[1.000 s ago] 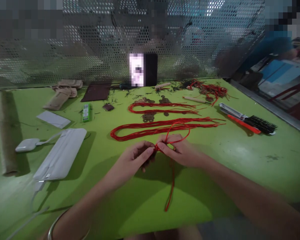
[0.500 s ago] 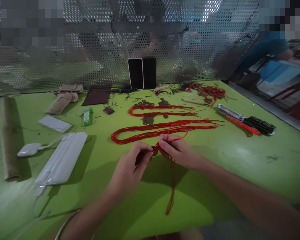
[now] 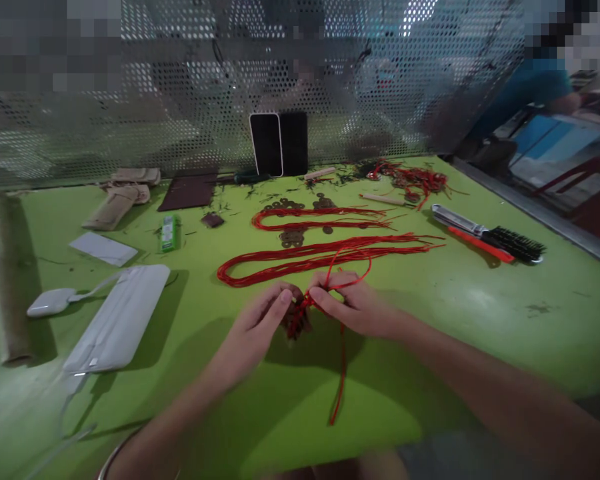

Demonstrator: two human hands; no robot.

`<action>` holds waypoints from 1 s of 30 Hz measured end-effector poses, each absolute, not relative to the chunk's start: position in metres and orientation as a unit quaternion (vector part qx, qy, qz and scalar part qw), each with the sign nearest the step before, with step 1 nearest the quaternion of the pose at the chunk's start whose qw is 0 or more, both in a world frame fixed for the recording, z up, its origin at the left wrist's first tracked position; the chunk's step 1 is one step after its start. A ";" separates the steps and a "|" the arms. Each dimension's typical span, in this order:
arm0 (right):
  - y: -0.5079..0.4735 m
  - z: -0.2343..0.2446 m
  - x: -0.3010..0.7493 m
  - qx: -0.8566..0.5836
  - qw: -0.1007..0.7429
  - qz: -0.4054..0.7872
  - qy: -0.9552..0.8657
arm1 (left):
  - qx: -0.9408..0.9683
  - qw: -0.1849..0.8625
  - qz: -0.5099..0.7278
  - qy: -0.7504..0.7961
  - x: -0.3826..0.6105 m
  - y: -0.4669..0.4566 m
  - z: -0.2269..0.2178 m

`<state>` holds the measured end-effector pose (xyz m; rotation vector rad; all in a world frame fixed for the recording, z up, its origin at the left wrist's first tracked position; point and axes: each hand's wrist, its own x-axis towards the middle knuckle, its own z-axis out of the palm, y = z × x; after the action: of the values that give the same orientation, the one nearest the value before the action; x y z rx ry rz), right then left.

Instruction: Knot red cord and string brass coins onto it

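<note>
My left hand point(image 3: 264, 327) is closed on a cluster of dark coins point(image 3: 298, 320) bound with red cord, just above the green table. My right hand point(image 3: 349, 303) pinches the red cord point(image 3: 342, 360) where it meets the coins. One loop of that cord rises over my right fingers, and a loose end hangs down toward the table. Just beyond my hands lies a long bundle of red cords point(image 3: 260, 263). A shorter red bundle point(image 3: 320, 212) sits farther back, with loose coins point(image 3: 292, 238) around it.
A white power bank point(image 3: 120, 320) is cabled to a white earbud case point(image 3: 53, 302) on the left. At right lies a hairbrush point(image 3: 485, 233) with an orange-handled tool point(image 3: 480, 244). Two phones point(image 3: 267, 145) lean against the perforated metal screen. A tangled red pile point(image 3: 415, 179) lies far right.
My left hand has shifted its hold from a single coin edge to the coin cluster, which has turned and now shows its red cord binding between my hands. The view has shifted slightly.
</note>
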<state>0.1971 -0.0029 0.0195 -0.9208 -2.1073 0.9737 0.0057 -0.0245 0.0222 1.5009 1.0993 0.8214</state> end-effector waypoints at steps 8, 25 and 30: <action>-0.007 0.016 0.194 -0.326 0.306 0.344 -0.826 | 0.623 0.589 0.265 0.441 0.010 -0.024 0.024; -0.015 0.003 0.187 -0.352 0.310 0.104 -0.877 | 0.488 0.555 0.475 0.477 0.000 -0.023 0.015; -0.019 0.000 0.177 -0.452 0.282 0.180 -0.827 | 0.488 0.599 0.457 0.439 0.000 -0.027 0.015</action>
<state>0.1770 -0.0187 0.0002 -1.2109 -2.2147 0.4822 0.0005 -0.0266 0.0148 1.1323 1.0190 1.0607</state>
